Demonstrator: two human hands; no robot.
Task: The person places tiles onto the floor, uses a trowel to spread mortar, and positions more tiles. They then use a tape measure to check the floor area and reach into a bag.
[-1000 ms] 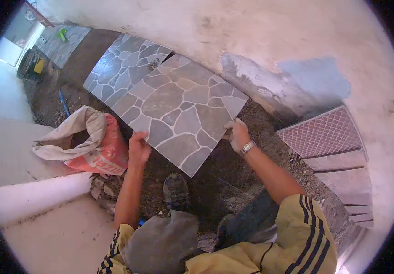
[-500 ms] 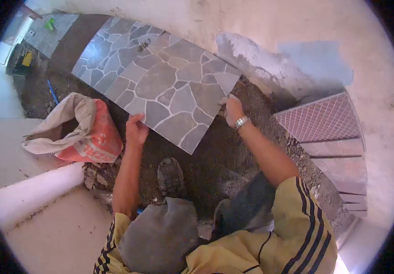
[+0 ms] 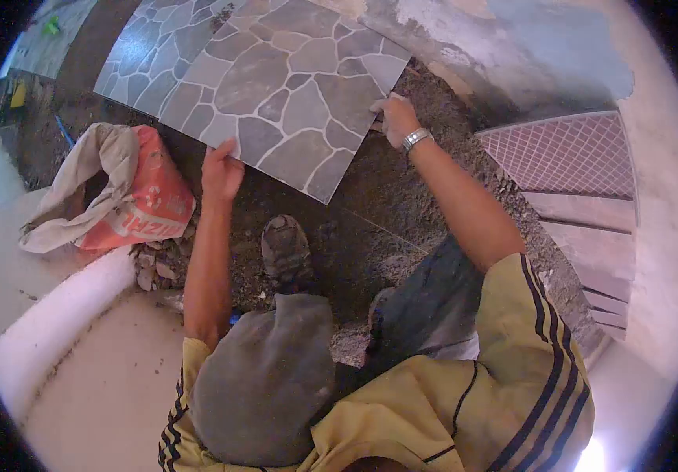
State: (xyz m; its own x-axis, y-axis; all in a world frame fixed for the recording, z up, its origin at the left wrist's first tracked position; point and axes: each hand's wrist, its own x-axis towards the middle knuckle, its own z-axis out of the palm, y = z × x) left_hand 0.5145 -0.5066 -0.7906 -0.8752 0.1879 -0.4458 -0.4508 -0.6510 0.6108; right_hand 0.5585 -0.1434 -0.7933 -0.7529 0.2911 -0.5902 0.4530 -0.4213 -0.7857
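Note:
A large grey floor tile with a stone-patchwork pattern and pale joint lines lies ahead of me, its near corner pointing at my feet. My left hand grips its near left edge, thumb on top and fingers underneath. On the near right edge is my right hand, closed on the tile below its right corner; a metal watch is on that wrist. Another tile of the same pattern adjoins it at the far left. How the tile's underside rests is hidden.
An open red and beige sack stands at the left beside rubble. Reddish tiles lean along the right wall. Bare dirt and a string line surround my shoe. A low white ledge runs at the left.
My view has tilted downward, so the tile, sack and hands sit higher in the picture. Both hands keep their hold on the tile, which shows little movement relative to the tile behind.

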